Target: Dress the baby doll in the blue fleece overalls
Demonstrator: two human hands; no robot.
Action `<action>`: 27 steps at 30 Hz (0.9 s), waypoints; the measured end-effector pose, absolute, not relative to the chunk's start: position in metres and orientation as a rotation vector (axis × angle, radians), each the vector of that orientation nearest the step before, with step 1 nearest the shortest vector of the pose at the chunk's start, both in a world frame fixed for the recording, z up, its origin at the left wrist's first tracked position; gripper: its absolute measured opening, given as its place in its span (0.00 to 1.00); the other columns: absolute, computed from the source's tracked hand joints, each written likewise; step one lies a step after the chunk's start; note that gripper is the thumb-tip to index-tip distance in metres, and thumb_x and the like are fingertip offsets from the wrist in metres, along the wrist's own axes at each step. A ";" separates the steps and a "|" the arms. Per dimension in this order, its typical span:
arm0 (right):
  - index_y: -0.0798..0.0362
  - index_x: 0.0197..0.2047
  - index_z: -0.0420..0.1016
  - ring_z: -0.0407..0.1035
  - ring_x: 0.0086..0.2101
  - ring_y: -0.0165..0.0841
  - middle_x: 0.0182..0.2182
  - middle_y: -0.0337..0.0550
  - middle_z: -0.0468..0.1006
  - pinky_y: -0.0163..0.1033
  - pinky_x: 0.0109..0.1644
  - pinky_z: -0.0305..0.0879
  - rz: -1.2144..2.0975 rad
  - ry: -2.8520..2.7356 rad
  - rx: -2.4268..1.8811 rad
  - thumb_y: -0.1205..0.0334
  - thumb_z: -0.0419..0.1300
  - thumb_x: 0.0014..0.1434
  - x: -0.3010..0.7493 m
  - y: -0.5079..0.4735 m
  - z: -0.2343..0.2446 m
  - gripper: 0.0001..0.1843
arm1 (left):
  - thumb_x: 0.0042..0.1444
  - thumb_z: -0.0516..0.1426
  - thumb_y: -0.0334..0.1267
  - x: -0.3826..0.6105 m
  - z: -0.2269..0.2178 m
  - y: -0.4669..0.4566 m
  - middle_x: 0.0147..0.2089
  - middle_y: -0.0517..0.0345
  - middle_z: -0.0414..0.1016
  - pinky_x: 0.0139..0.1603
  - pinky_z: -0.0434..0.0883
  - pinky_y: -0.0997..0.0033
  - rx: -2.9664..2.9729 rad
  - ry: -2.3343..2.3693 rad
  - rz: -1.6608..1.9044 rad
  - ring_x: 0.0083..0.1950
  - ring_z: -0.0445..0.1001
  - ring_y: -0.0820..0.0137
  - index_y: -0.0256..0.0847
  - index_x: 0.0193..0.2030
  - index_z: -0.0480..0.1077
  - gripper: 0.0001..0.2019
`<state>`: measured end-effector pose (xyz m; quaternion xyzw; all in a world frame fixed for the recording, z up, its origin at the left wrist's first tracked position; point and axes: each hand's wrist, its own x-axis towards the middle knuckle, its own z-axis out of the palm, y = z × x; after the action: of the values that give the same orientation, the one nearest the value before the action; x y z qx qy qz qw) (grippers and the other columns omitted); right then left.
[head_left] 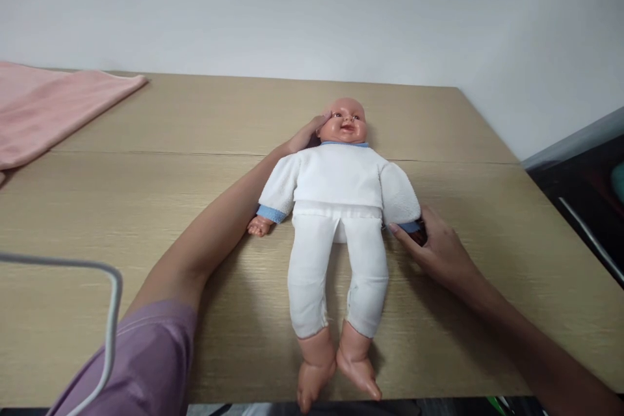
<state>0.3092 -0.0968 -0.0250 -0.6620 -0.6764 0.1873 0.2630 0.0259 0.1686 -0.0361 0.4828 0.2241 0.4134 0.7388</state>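
A bald baby doll [341,175] with glossy, flesh-toned head and limbs lies face up on the pale wood-grain tabletop [234,338], head toward the plain white wall [292,13], feet at the near edge. It wears a fuzzy white long-sleeved top with a light blue collar [331,143] and light blue cuffs [272,213]. Close-fitting white cloth covers the legs down to the ankles; both feet are bare, angled inward and close together at the heels.

Left hand [311,132]: placed against the side of the doll's head, thumb extended toward the eye. The remaining fingers are largely hidden, so from here I cannot tell whether they grip. The left forearm passes beside the doll's sleeve; a purple fabric sleeve [151,351] covers the upper arm.

Right hand [439,239]: closed around the end of the doll's other arm, at the cuff, with the thumb on the near side and the fingers mostly hidden behind it.

Surroundings: a soft pink cloth [58,110] lies at the far left of the tabletop, well apart from the doll. A thin seam [205,154] crosses the tabletop near shoulder level. A bent white cable [115,302] hangs in front of the purple sleeve.
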 end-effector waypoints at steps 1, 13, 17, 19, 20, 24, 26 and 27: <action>0.47 0.48 0.76 0.77 0.43 0.51 0.44 0.52 0.82 0.50 0.48 0.69 0.505 -1.832 -1.786 0.32 0.63 0.72 0.309 -0.097 -0.025 0.25 | 0.77 0.59 0.59 0.026 -0.037 0.170 0.67 0.47 0.89 0.91 0.63 0.41 1.060 0.492 0.909 0.82 0.75 0.43 0.42 0.70 0.82 0.28; 0.47 0.49 0.75 0.76 0.44 0.51 0.46 0.53 0.82 0.51 0.49 0.70 0.488 -1.867 -1.782 0.33 0.62 0.74 0.311 -0.097 -0.026 0.24 | 0.77 0.57 0.61 0.026 -0.034 0.168 0.71 0.47 0.86 0.92 0.62 0.43 1.110 0.465 0.866 0.85 0.70 0.43 0.40 0.66 0.84 0.29; 0.48 0.49 0.75 0.76 0.44 0.51 0.46 0.53 0.82 0.51 0.49 0.70 0.478 -1.879 -1.794 0.33 0.62 0.74 0.312 -0.097 -0.026 0.25 | 0.79 0.56 0.60 0.024 -0.030 0.168 0.71 0.49 0.87 0.92 0.60 0.43 1.117 0.474 0.847 0.86 0.69 0.44 0.40 0.66 0.84 0.28; 0.49 0.51 0.76 0.76 0.44 0.50 0.45 0.53 0.82 0.51 0.49 0.70 0.482 -1.881 -1.792 0.33 0.62 0.74 0.312 -0.098 -0.026 0.26 | 0.80 0.55 0.59 0.023 -0.028 0.168 0.70 0.51 0.87 0.92 0.60 0.44 1.124 0.468 0.828 0.86 0.69 0.46 0.41 0.65 0.84 0.27; 0.49 0.51 0.76 0.76 0.44 0.50 0.45 0.52 0.82 0.51 0.49 0.70 0.484 -1.881 -1.793 0.33 0.62 0.74 0.312 -0.098 -0.026 0.26 | 0.80 0.55 0.58 0.022 -0.028 0.167 0.70 0.51 0.87 0.92 0.60 0.45 1.126 0.462 0.822 0.86 0.69 0.46 0.41 0.65 0.85 0.26; 0.48 0.49 0.75 0.77 0.44 0.51 0.45 0.53 0.83 0.51 0.48 0.70 0.480 -1.883 -1.802 0.31 0.62 0.74 0.312 -0.098 -0.026 0.26 | 0.80 0.56 0.58 0.023 -0.026 0.165 0.69 0.50 0.88 0.92 0.60 0.44 1.113 0.461 0.844 0.85 0.70 0.44 0.41 0.64 0.85 0.26; 0.47 0.48 0.75 0.77 0.43 0.51 0.45 0.53 0.83 0.51 0.47 0.71 0.467 -1.882 -1.805 0.31 0.62 0.74 0.313 -0.098 -0.026 0.26 | 0.79 0.57 0.58 0.025 -0.027 0.164 0.69 0.49 0.88 0.92 0.60 0.43 1.090 0.480 0.872 0.85 0.70 0.43 0.41 0.66 0.85 0.26; 0.47 0.48 0.75 0.77 0.43 0.51 0.45 0.53 0.83 0.51 0.47 0.71 0.461 -1.882 -1.805 0.31 0.62 0.74 0.313 -0.098 -0.026 0.26 | 0.79 0.58 0.58 0.026 -0.027 0.164 0.69 0.49 0.88 0.92 0.60 0.43 1.074 0.489 0.884 0.85 0.70 0.43 0.41 0.67 0.84 0.26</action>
<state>0.3128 -0.0977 -0.0260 -0.6608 -0.6893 0.1686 0.2443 0.0259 0.1640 -0.0270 0.4895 0.2230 0.4029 0.7405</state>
